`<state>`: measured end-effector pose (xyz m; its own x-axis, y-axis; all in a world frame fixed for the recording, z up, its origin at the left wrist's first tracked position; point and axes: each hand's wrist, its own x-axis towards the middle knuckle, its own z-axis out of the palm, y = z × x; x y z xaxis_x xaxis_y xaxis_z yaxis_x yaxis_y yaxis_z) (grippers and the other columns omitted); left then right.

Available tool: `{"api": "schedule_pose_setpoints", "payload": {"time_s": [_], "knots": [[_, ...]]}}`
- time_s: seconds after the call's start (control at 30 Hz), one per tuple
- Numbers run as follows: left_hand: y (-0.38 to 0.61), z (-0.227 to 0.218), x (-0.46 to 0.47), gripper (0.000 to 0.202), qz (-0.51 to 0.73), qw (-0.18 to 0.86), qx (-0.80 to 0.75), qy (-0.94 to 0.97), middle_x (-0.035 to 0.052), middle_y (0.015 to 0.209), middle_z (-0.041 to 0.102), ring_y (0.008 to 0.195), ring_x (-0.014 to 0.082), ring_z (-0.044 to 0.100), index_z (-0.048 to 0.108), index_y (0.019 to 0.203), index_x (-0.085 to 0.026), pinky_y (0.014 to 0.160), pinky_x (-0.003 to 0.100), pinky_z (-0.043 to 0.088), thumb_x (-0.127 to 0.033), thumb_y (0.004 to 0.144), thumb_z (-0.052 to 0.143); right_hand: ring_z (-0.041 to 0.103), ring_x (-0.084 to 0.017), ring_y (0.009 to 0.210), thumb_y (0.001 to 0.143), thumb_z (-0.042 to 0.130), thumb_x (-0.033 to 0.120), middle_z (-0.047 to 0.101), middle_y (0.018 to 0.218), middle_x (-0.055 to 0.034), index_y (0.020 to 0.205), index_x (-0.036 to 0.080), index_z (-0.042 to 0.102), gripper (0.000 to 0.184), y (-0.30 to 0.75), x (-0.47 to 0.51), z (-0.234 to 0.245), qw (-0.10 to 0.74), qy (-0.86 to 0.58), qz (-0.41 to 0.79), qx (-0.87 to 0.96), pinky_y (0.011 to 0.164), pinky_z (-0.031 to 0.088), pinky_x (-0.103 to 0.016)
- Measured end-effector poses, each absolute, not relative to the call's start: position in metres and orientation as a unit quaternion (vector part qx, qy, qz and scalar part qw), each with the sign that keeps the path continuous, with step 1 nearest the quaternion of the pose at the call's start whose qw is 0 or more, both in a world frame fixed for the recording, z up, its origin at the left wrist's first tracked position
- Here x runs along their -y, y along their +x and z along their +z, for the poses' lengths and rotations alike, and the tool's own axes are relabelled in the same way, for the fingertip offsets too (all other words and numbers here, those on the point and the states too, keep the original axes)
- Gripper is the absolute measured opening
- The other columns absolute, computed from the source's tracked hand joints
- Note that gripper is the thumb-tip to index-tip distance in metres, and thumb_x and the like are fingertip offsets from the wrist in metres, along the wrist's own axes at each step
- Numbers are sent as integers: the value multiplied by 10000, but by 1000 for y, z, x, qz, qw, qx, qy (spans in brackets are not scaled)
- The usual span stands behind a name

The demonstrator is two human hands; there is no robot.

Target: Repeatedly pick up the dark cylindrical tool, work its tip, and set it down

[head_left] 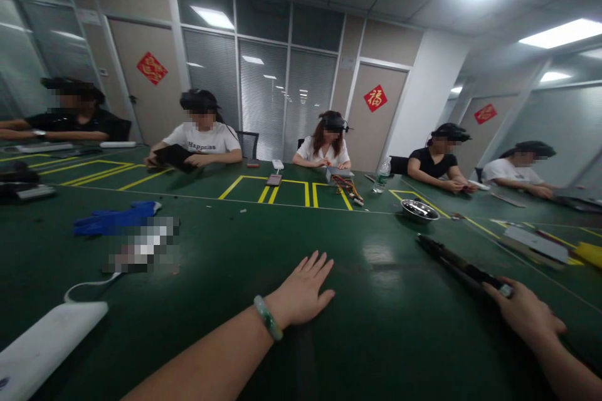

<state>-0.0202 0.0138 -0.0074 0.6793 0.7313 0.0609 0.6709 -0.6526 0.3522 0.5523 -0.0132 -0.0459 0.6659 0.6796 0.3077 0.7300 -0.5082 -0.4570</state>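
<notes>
My left hand [301, 291] lies palm down on the green table [226, 326], its fingers stretched out and holding nothing. A jade-coloured bangle [268, 318] circles that wrist. On the right, my right hand [529, 313] is closed around the near end of a long dark slender thing [458, 263], which may be a folded umbrella. Its far end points forward and left, towards a shiny metal bowl [420, 210]. My fingers and the dim light hide part of it. Left of my left hand lie a blue glove [117, 218] and a blurred-out phone-like device [143, 245].
A white power bank [47, 344] with a cable is at the near left. Several people wearing head cameras sit across the table. In front of them are a metal box with wires [339, 175], a water bottle [382, 175] and yellow tape lines [307, 194].
</notes>
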Motion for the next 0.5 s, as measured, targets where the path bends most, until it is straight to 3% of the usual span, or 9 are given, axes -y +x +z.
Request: {"api": "schedule_pose_setpoints", "payload": {"time_s": [0.13, 0.27, 0.4, 0.5], "knots": [[-21, -2, -12, 680, 125, 123, -372, 912, 14, 1596, 11, 1460, 281, 16, 43, 1524, -296, 1173, 521, 102, -553, 957, 317, 558, -383, 1067, 807, 481, 538, 612, 1150, -206, 1296, 247, 547, 572, 487, -11, -31, 214, -825, 9, 523, 836, 346, -542], [-19, 5, -10, 712, 160, 77, -352, 919, 2, 1597, -18, 1462, 261, 3, 14, 1521, -304, 1184, 489, 72, -523, 948, 375, 543, -317, 1109, 803, 514, 476, 625, 1183, -72, 1259, 277, 553, 499, 385, -35, -21, 217, -744, 29, 631, 915, 359, -470], [-15, 9, -7, 768, 203, 35, -369, 906, 31, 1599, 3, 1464, 254, 15, 30, 1521, -257, 1188, 459, 73, -495, 917, 440, 513, -267, 1136, 820, 558, 388, 606, 1198, -39, 1232, 279, 558, 426, 276, -42, -15, 238, -658, 84, 710, 969, 307, -440], [-15, 9, -7, 788, 205, 21, -383, 900, 36, 1599, -1, 1465, 243, 27, 48, 1518, -228, 1187, 442, 74, -314, 861, 475, 503, -243, 1131, 811, 600, 315, 601, 1193, -31, 1203, 274, 560, 396, 207, -39, -13, 251, -598, 114, 753, 971, 288, -417]]}}
